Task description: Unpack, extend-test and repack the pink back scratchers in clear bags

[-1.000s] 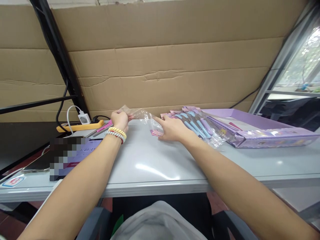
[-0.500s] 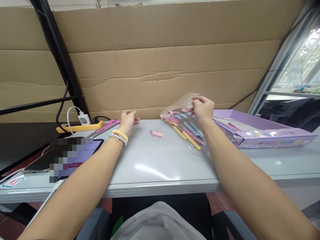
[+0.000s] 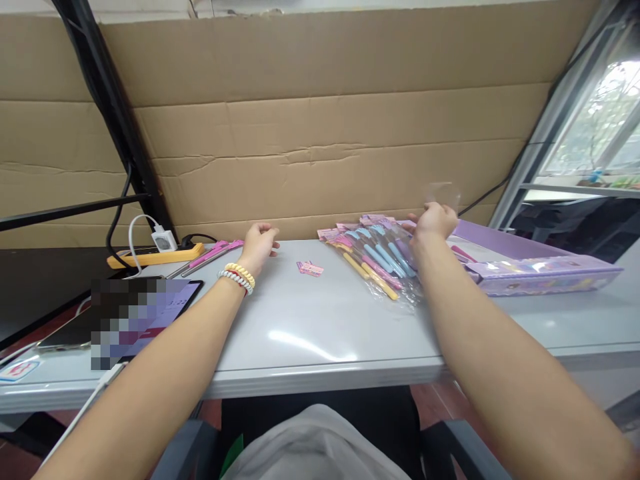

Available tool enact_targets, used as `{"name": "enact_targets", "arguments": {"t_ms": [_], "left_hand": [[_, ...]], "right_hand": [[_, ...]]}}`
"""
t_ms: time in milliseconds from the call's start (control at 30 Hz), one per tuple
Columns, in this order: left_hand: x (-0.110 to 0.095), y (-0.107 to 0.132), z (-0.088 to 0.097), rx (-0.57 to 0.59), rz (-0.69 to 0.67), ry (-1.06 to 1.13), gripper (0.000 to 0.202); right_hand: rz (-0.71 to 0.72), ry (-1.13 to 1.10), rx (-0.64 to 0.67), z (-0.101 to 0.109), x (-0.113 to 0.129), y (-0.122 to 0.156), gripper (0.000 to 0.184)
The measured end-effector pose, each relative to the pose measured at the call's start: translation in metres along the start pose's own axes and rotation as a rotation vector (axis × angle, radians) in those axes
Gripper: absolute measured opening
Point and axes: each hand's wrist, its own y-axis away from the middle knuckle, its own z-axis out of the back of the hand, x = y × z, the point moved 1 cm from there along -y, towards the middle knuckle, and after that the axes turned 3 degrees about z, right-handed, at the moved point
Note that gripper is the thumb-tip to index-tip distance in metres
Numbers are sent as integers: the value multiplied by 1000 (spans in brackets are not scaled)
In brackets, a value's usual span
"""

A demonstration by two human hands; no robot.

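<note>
My right hand point(image 3: 434, 223) is closed on the far end of a clear plastic bag point(image 3: 380, 263) of blue, pink and yellow pens. The bag lies on the grey table point(image 3: 320, 333), and a bit of clear film sticks up above my fingers. My left hand point(image 3: 260, 243) rests on the table to the left. Its fingers are loosely curled and apart, and it holds nothing. A small pink packet point(image 3: 310, 268) lies between my two hands. Beaded bracelets are on my left wrist.
A purple box point(image 3: 543, 273) lies at the right, just past the bag. Pink pens point(image 3: 215, 252), a yellow power strip point(image 3: 155, 255) with a white charger and a tablet point(image 3: 150, 303) are at the left. A cardboard wall point(image 3: 320, 133) stands behind the table.
A second ago both hands were at the table's middle with a clear bag. My right hand then lifted the bag of pens and has now laid it flat, moving right.
</note>
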Motion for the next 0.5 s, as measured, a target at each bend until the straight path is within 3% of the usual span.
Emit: {"name": "enact_targets", "arguments": {"t_ms": [267, 500], "left_hand": [[-1, 5, -1, 33, -11, -93, 21], [6, 10, -4, 158, -110, -332, 16]], "right_hand": [[17, -49, 16, -8, 4, 12, 70], [-72, -48, -88, 2, -4, -5, 53]]}}
